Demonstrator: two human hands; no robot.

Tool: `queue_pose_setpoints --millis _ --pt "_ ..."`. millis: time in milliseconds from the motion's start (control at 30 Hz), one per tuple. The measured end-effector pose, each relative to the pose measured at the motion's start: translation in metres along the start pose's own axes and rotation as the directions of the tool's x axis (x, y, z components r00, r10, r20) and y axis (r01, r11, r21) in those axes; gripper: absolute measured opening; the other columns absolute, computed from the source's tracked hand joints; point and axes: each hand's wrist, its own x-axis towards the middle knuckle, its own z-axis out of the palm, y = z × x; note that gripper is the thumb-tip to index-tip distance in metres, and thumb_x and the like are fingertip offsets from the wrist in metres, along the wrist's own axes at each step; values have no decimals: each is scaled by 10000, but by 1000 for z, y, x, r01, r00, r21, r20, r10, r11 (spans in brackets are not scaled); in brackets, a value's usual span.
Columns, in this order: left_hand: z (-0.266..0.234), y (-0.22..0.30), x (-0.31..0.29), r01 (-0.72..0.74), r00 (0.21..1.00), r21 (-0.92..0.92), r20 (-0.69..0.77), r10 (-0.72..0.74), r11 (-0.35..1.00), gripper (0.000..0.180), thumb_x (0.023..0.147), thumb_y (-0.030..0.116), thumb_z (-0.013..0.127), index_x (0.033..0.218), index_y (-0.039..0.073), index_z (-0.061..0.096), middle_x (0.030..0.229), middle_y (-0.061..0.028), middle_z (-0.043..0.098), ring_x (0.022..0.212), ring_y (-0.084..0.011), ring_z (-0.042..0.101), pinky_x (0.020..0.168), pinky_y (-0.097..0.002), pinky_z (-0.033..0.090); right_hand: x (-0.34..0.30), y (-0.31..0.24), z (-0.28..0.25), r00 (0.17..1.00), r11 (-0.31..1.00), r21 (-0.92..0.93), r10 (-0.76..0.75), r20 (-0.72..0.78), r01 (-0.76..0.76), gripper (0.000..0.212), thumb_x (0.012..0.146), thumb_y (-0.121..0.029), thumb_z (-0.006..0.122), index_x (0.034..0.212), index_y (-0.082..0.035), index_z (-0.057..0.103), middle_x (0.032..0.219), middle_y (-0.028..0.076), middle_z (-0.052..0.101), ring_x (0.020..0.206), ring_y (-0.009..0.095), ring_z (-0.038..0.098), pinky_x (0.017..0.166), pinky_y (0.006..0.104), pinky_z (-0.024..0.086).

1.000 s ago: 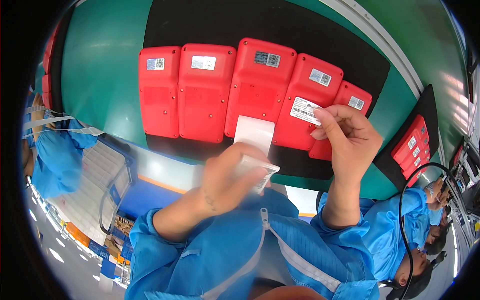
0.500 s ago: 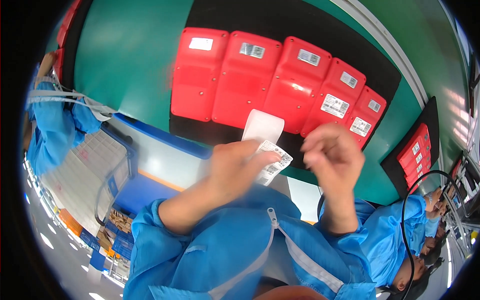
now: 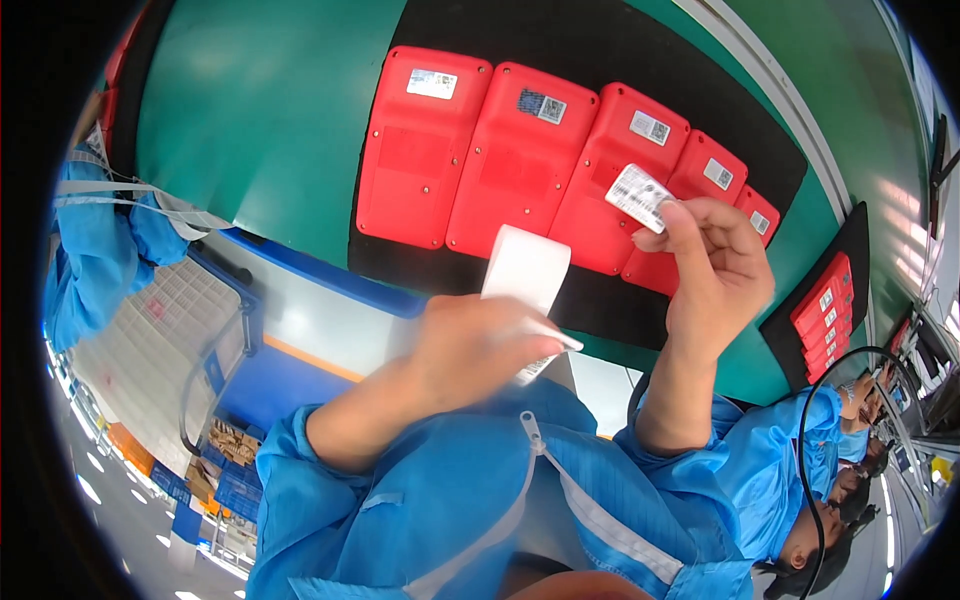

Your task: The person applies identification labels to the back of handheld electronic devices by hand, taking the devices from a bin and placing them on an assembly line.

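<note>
In my left hand is a strip of white labels, its broad blank end standing up and a short printed end curling out beyond my thumb. My right hand pinches one printed sticker between thumb and finger, held over the third red housing. Several red plastic housings lie in a row on a black mat, each with a small label near its top. The leftmost red housing is fully in view. My right hand partly covers the two at the right end.
The black mat lies on a green tabletop. More red housings sit on another mat at the right. Co-workers in blue jackets are at the right, another at the far left. A pale grid crate stands at the left, and a black cable loops at the right.
My right hand, empty before, now holds a printed sticker and has moved up and right. The label strip's printed end now shows less. The housings appear shifted slightly right in view.
</note>
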Motion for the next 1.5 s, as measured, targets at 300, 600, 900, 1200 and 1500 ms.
queue_pose_setpoints --millis 300,600,900,1200,1500 --pt "-7 5 5 56 994 -162 -87 -71 985 121 794 63 561 907 17 558 813 -92 615 708 -142 616 611 -230 475 6 4 6 997 984 -160 79 26 -74 93 741 -15 646 795 32 586 657 77 608 548 109 595 508 195 486" --pt "-7 7 8 121 985 -439 -57 -161 890 99 848 77 478 915 5 485 729 -97 601 618 -125 597 526 -232 472 7 3 9 999 972 -233 39 18 -34 87 750 -39 645 773 17 582 644 63 607 551 95 594 506 183 475" --pt "-11 3 -4 213 938 -286 -207 -277 934 167 787 168 589 856 16 593 670 -89 626 583 -96 594 522 -228 460 -8 -11 15 974 849 -519 28 225 95 232 692 -94 711 836 -41 538 613 -12 534 536 35 507 456 177 366" --pt "-23 -1 -12 261 948 -504 -28 -317 823 214 789 142 587 955 10 558 702 -77 629 591 -113 605 482 -235 476 -43 10 38 939 996 11 -89 332 91 100 702 66 639 793 47 603 773 76 578 645 91 553 567 172 425" --pt "-41 -8 -12 -47 999 -50 -11 47 998 101 764 47 604 849 2 634 751 -95 647 632 -109 622 526 -195 460 -3 0 54 992 988 -132 92 83 -81 98 738 1 641 812 49 599 689 86 614 593 114 603 548 214 511"
